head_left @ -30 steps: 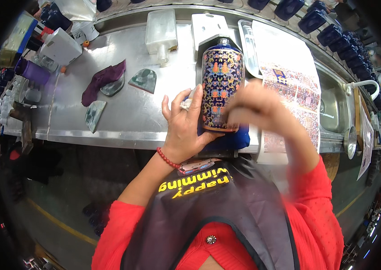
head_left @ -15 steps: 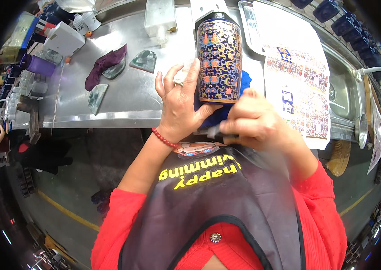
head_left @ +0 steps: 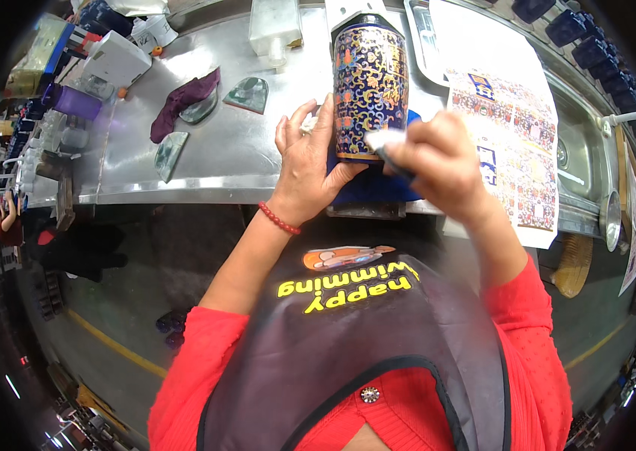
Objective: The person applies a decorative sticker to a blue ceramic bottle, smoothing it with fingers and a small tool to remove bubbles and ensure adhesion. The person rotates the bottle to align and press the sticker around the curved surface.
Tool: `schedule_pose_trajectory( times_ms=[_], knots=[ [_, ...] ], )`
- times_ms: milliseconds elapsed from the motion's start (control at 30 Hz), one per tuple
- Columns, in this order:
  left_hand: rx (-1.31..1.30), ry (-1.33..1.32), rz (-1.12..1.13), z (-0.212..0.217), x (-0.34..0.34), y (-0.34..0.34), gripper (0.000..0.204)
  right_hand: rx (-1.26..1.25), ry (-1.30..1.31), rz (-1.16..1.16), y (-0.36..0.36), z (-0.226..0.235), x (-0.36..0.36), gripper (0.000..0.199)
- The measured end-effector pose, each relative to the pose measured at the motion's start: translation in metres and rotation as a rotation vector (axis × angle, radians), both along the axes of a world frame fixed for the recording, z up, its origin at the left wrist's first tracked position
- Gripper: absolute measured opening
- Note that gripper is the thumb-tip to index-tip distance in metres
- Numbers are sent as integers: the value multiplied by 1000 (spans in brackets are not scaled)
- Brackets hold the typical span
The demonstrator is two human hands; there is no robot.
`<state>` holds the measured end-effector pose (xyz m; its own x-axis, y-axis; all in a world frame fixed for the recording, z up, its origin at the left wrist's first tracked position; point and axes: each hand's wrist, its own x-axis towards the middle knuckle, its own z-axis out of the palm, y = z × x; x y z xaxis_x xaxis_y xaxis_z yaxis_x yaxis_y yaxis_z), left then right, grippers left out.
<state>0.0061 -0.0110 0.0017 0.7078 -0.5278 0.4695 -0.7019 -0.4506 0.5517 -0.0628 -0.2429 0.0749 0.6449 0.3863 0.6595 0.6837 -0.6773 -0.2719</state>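
Now higher — right hand (head_left: pixel 438 161) beside vase (head_left: pixel 369 86).

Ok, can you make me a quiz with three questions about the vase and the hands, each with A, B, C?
1. Where does the vase stand?
A. on the floor
B. on a blue pad at the table edge
C. in the sink

2. What colour is the bracelet on the left wrist?
A. red
B. green
C. white

3. What is the left hand doing?
A. hanging free
B. pressing flat on the table
C. resting against the vase's side

Answers:
1 B: the vase's base sits on the blue pad by the metal table's near edge.
2 A: red beads ring the left wrist.
3 C: the palm and fingers lie against the vase, while the right hand holds a small white-tipped tool near it.
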Motion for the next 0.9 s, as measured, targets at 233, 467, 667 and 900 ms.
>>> schedule_pose_trajectory(
  times_ms=[233, 467, 667, 900],
  knots=[
    [-57, 167, -104, 12, 0, 6, 102, 369, 457, -90, -16, -11, -24, 23],
    [-170, 396, -45, 27, -7, -9, 100, 537, 439, -118, -16, -25, -19, 18],
    [-215, 482, -63, 26, -5, -7, 100, 294, 188, -82, -12, -16, -6, 26],
    [-264, 554, -118, 28, -3, -5, 99, 14, 212, 50, -8, -18, -22, 28]
  ],
)
